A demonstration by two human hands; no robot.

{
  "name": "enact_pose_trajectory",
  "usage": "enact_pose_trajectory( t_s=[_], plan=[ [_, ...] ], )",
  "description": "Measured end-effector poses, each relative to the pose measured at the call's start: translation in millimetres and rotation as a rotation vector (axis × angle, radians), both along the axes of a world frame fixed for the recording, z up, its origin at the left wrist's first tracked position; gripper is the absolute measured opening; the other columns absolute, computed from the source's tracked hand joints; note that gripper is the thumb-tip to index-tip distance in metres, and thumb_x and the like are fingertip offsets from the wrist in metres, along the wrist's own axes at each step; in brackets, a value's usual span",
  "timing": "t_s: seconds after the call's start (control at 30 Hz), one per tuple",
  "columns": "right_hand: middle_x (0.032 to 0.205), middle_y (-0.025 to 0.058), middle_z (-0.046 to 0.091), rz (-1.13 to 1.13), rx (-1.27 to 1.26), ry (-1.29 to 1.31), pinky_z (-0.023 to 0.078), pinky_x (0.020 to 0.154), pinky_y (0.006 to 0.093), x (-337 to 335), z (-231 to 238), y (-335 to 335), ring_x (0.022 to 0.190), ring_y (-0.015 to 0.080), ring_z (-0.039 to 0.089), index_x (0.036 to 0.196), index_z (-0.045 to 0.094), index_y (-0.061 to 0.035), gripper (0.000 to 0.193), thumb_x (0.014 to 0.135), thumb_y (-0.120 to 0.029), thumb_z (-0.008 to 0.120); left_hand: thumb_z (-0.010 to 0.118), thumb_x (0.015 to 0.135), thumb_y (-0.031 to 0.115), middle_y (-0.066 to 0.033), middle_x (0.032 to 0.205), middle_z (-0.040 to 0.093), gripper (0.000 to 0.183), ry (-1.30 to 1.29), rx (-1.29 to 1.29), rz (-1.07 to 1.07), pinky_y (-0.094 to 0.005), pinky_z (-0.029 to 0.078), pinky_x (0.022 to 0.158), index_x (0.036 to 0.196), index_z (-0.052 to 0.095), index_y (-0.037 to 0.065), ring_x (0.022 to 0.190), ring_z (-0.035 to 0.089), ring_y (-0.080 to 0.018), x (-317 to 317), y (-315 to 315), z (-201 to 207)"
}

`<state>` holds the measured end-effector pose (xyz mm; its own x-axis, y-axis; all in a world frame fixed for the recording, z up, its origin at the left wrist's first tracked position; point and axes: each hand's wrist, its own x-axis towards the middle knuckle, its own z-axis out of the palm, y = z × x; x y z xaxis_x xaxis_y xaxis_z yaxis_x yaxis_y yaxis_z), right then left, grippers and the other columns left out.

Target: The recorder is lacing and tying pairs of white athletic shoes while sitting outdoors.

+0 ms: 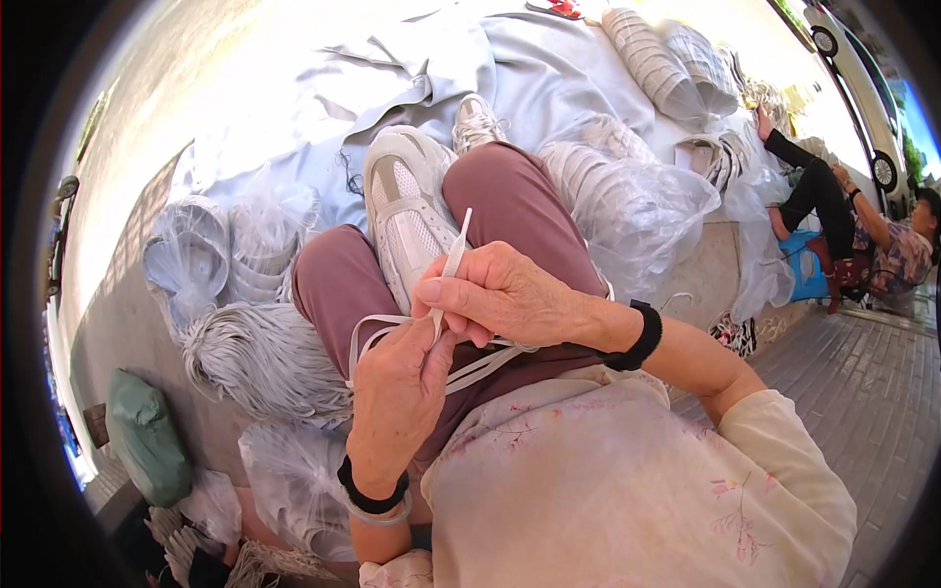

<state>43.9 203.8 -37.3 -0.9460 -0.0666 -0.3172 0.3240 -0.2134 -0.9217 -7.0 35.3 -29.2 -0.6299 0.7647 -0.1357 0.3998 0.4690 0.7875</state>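
Pinching the lace (455,261) above the thighs (515,196) in both the right grip (510,294), nearer the tip, and the left grip (400,387), nearer the body, with long axis slanting away and slightly right.

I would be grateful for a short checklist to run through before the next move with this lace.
1. Right hand gripping the lace: ok, pinched, its tip pointing up past the fingers.
2. Left hand gripping the lace too: cannot tell; its fingertips meet the right hand's and overlap there.
3. Sneaker in place: ok, between the knees, toe pointing away from the body.
4. Eyelets in plain sight: not ok, the hands cover that area.
5. Lace free of tangles: cannot tell, partly hidden.
6. Spare laces nearby: ok, bundled at the left.
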Motion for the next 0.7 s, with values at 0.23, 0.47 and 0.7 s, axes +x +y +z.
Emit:
enact_pose_trajectory(
  t_s=[0.23, 0.47, 0.7],
  plan=[
    [0.096, 0.0106, 0.058, 0.311, 0.6, 0.45, 0.049, 0.069, 0.0329, 59.4, -45.3, 5.3, 0.085, 0.0199, 0.06, 0.103, 0.06, 0.0004, 0.028, 0.093, -0.026, 0.054, 0.048, 0.096, 0.018, -0.0127, 0.069, 0.063, 0.022, -0.512, -0.126, 0.001, -0.0318, 0.046, 0.056, 0.103, 0.058, 0.0, 0.058, 0.06, -0.0214, 31.2, -38.5, -20.5],
    [0.096, 0.0126, 0.052, 0.533, 1.182, 0.261, 0.05, 0.067, 0.0391, 95.0, -51.0, 9.4, 0.084, 0.0306, 0.06, 0.098, 0.055, 0.0003, 0.025, 0.077, -0.011, 0.061, 0.043, 0.099, 0.022, -0.0016, 0.066, 0.056, 0.027, -0.442, 0.104, 0.362, -0.0224, 0.041, 0.052, 0.099, 0.058, 0.0, 0.051, 0.048, -0.0083, -1.5, -63.9, 7.4],
    [0.082, 0.0109, 0.055, 0.905, 0.906, 0.154, 0.049, 0.063, 0.0404, 111.8, -10.4, 40.6, 0.076, 0.031, 0.061, 0.099, 0.058, -0.0013, 0.022, 0.078, -0.009, 0.061, 0.041, 0.1, 0.02, -0.0028, 0.077, 0.057, 0.025, -0.067, 0.389, 0.46, -0.0245, 0.044, 0.067, 0.093, 0.055, 0.001, 0.068, 0.052, -0.0097, -16.7, -33.5, -12.3]
  ],
)
